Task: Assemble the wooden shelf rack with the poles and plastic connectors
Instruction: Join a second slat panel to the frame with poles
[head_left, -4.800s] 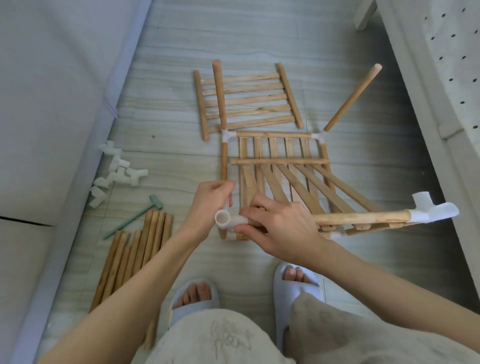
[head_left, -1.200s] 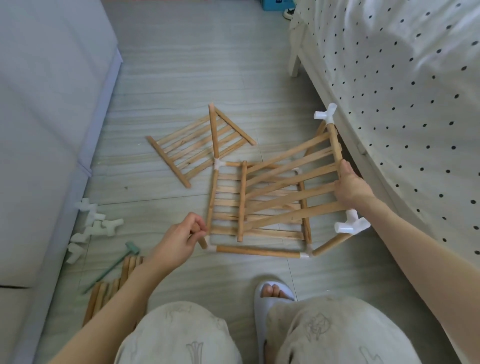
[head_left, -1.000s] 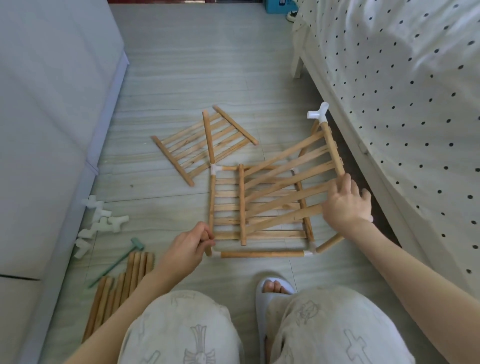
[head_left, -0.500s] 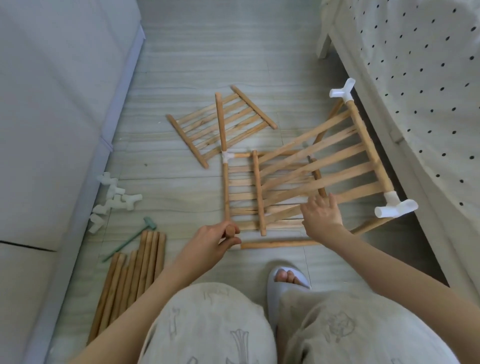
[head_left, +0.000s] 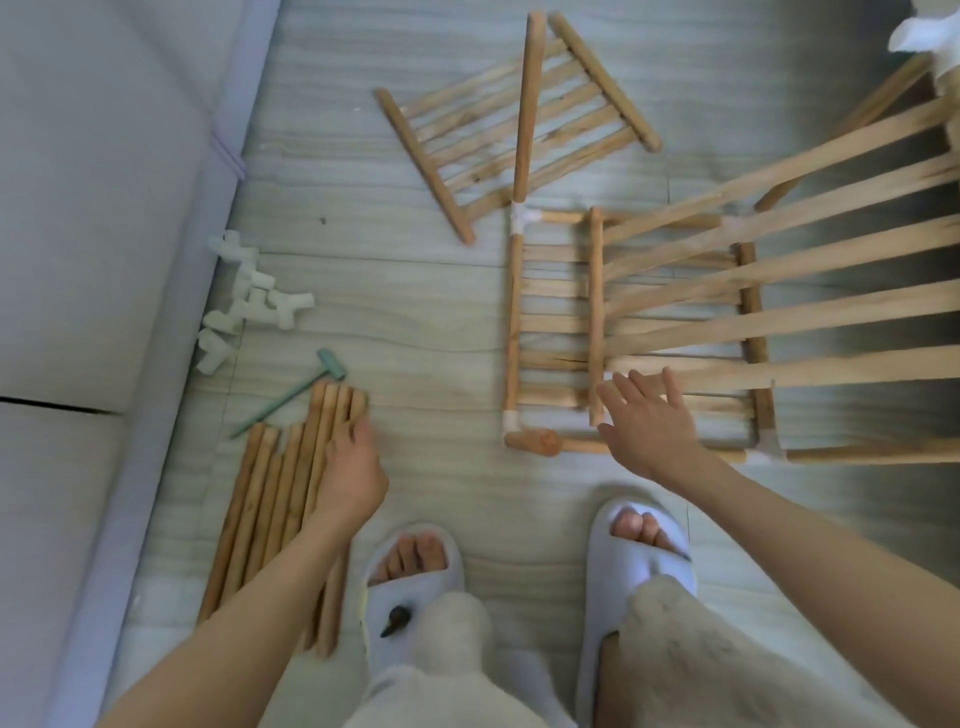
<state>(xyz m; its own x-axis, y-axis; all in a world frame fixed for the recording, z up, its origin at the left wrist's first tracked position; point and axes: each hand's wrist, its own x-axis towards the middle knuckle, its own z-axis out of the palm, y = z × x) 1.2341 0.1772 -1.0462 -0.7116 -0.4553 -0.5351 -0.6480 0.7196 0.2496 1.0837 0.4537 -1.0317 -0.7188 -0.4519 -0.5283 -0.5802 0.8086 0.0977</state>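
Observation:
The part-built rack frame (head_left: 514, 322) lies on the floor, its poles joined by white connectors (head_left: 521, 218). One slatted shelf (head_left: 553, 322) lies flat inside it and a second slatted shelf (head_left: 779, 291) tilts up toward the right. A short pole (head_left: 535, 441) sticks out of the near-left corner connector. My right hand (head_left: 649, 426) hovers with spread fingers over the frame's near edge and holds nothing. My left hand (head_left: 353, 467) rests on the upper ends of the loose poles (head_left: 275, 499) lying at the left.
A third slatted shelf (head_left: 519, 119) lies at the back under a long pole. Spare white connectors (head_left: 249, 301) and a small green hammer (head_left: 296, 389) sit beside grey furniture (head_left: 93, 260) on the left. My slippered feet (head_left: 410, 577) stand just in front.
My left hand let go of the frame's near-left pole and moved left onto the loose poles. My right hand stayed spread at the frame's near edge. The view dropped closer to the floor.

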